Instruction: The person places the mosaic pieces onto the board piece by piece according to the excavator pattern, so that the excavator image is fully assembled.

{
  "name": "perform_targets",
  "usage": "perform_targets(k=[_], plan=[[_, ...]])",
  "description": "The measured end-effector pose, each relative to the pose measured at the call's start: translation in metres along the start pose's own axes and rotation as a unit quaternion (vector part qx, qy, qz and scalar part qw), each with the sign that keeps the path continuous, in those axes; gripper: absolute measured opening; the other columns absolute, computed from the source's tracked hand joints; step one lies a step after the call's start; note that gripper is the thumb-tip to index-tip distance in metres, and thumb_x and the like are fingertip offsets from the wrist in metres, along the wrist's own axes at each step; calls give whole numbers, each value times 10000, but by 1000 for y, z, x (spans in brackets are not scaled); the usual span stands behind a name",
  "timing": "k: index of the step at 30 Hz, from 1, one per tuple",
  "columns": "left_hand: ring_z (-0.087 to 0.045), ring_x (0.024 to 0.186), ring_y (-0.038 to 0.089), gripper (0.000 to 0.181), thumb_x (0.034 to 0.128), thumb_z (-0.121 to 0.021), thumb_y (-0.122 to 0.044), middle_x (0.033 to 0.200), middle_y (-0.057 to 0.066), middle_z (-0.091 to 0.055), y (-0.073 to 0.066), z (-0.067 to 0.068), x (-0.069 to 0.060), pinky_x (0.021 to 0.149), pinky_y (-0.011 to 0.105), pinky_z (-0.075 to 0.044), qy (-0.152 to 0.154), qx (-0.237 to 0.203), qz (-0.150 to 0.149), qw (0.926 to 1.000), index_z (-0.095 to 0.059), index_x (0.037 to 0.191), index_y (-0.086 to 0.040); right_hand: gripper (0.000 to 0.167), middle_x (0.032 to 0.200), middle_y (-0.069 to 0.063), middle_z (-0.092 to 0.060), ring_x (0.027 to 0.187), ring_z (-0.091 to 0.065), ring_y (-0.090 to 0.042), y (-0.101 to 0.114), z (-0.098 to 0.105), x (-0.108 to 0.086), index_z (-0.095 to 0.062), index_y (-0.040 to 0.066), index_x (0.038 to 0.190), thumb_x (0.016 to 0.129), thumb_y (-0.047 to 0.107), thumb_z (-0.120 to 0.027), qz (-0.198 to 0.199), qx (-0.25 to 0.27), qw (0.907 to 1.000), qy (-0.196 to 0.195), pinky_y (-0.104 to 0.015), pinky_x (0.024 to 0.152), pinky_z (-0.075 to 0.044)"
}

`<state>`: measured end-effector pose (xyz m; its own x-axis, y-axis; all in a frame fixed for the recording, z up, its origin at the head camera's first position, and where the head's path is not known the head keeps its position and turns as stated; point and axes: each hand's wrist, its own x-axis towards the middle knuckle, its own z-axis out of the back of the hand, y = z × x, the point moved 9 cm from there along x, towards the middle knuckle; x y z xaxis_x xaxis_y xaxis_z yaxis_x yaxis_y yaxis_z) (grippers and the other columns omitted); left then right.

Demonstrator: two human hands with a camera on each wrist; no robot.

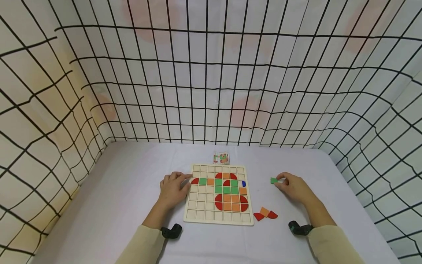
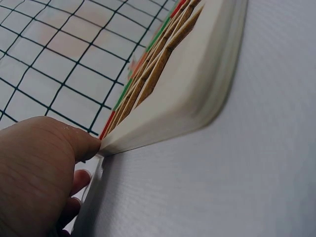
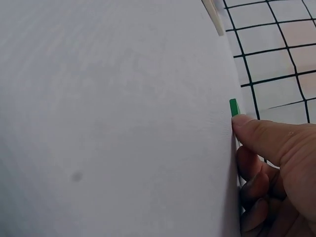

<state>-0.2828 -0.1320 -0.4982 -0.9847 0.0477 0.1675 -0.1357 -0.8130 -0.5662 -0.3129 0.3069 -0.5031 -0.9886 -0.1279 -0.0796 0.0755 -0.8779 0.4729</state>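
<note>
A wooden grid board point(image 1: 197, 214) lies on the table, partly filled with red, green and orange tiles and one small blue piece point(image 1: 243, 183). At its left edge is my left hand point(image 1: 173, 189), with thumb and index finger touching the rim. In the left wrist view, the thumb of that hand point(image 2: 39, 173) presses against the board's side point(image 2: 182, 106). Well to the right of the board, my right hand point(image 1: 293, 187) pinches a green square tile point(image 1: 273, 180) between thumb and fingers. Only a sliver of this tile point(image 3: 233, 106) shows in the right wrist view.
Near the board's lower right corner lie an orange square tile point(image 1: 265, 212) and two red rounded tiles, one left point(image 1: 258, 216) and one right point(image 1: 272, 215). A small pattern card point(image 1: 221, 157) stands behind the board. Black wire mesh point(image 1: 206, 86) surrounds the table's back and sides.
</note>
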Motion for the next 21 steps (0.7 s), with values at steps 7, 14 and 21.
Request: perform_targets(k=[7,14,21], plan=[[-455,1233,382,366,973,-627,-288,1328,131,-591,-1,0,0,1076,635,-275,9,7,21,10000,-691,1329,-231,324,809,-34,-564,722,-496,-177,3,-2,-4,-614,42,1231,993,258,-654,9,-66,10000,-30,-315,634,-391],[-453,1239,376,366,976,-625,-296,1334,122,-587,1,-2,0,1083,631,-275,27,55,57,10000,-688,1333,-243,336,815,-34,-565,730,-501,-175,7,-4,-6,-604,43,1228,989,274,-657,-15,-20,10000,-15,-312,636,-398],[-462,1228,369,362,974,-631,-284,1317,117,-595,2,-2,1,1084,627,-275,-26,62,59,10000,-690,1329,-246,319,784,-23,-554,702,-497,-166,19,-6,-4,-618,62,1196,972,279,-685,156,89,9998,-15,-304,612,-403]])
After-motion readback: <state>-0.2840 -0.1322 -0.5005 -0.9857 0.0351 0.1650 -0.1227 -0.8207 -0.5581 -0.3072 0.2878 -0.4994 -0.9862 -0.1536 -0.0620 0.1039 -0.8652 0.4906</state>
